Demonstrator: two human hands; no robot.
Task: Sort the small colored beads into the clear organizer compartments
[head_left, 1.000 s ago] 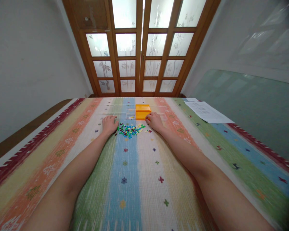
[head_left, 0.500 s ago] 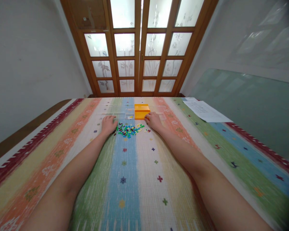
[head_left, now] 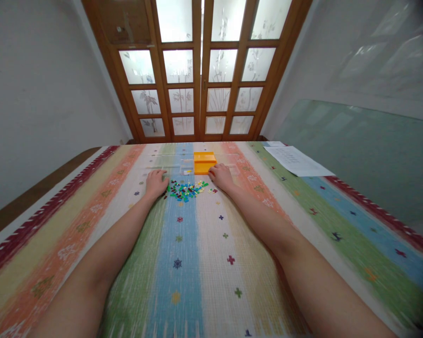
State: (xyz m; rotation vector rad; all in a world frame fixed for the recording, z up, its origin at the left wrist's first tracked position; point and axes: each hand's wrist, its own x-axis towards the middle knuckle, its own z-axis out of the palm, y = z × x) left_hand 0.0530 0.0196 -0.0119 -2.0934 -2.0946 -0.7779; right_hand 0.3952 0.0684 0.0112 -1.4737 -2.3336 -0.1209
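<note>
A loose heap of tiny toy bricks (head_left: 185, 190), green, blue, dark red and pale yellow, lies on the striped cloth. My left hand (head_left: 157, 182) rests at the heap's left edge, thumb and fingers apart, with nothing visible in it. Beyond the heap stands an orange plastic box (head_left: 204, 168) with its lid raised at the back. At its near right corner are the bent, closed fingertips of my right hand (head_left: 221, 176). Whatever they pinch is too small or hidden to make out.
Clear plastic trays (head_left: 186, 170) flank the orange box; a few yellow bits lie in the left one. White printed paper (head_left: 299, 161) lies at the far right of the tablecloth (head_left: 183, 291). Wooden doors with glass panes (head_left: 216, 101) stand behind the table.
The whole view has shifted slightly, so everything appears a little further left. Both hands keep nearly the same places beside the heap and the orange box.
</note>
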